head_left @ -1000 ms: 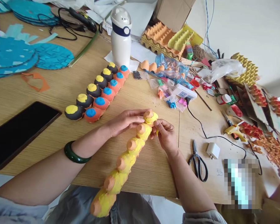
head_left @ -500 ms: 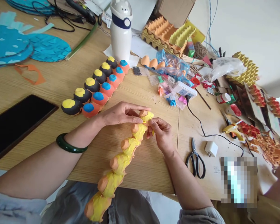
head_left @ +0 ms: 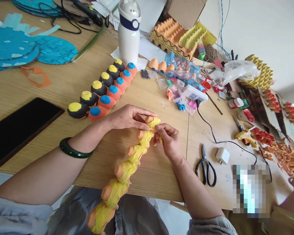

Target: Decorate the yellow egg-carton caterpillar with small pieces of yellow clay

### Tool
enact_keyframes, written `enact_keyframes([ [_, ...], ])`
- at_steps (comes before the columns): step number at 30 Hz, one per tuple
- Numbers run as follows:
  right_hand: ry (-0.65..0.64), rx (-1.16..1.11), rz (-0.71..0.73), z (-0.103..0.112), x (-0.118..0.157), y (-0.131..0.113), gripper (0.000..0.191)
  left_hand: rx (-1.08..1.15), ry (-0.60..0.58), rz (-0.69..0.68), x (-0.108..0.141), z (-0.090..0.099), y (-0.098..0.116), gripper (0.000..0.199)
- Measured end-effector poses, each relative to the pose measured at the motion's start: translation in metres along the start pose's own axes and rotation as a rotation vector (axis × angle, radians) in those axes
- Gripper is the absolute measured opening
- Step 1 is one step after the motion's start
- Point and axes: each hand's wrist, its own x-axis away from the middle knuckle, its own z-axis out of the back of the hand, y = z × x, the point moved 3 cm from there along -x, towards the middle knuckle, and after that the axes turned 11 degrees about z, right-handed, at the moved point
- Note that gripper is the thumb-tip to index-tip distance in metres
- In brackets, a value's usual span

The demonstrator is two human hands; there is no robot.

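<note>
A strip of orange egg-carton cups (head_left: 135, 153), its sides coated in yellow clay, slants from my lap up over the table edge. My left hand (head_left: 127, 119) grips its far end, thumb on the near side and fingers behind. My right hand (head_left: 169, 135) pinches a bit of yellow clay (head_left: 160, 139) against the strip's right side, close to that far end. Beyond my left wrist stand two finished-looking rows: black cups with yellow tops (head_left: 96, 86) and orange cups with blue tops (head_left: 113, 92).
A black phone (head_left: 24, 130) lies at left, a white bottle (head_left: 129, 39) behind the rows. Scissors (head_left: 205, 166), a white charger (head_left: 222, 155), a power strip (head_left: 194, 94) with its cord and a glue gun (head_left: 246, 137) are at right. Another person's arm (head_left: 287, 199) shows at the right edge.
The view has shifted slightly. Both hands keep nearly the same hold on the strip, with the right fingers still pinching at its far end.
</note>
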Motion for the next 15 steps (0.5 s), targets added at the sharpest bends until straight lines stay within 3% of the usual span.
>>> enact_keyframes([
  [8, -0.011, 0.010, -0.013, -0.001, 0.002, -0.001, 0.030, -0.111, 0.087, -0.071, 0.001, -0.004, -0.001, 0.067],
  [15, -0.016, 0.009, -0.010, 0.002, 0.001, 0.000, 0.029, -0.096, 0.093, -0.096, 0.001, -0.013, 0.001, 0.060],
])
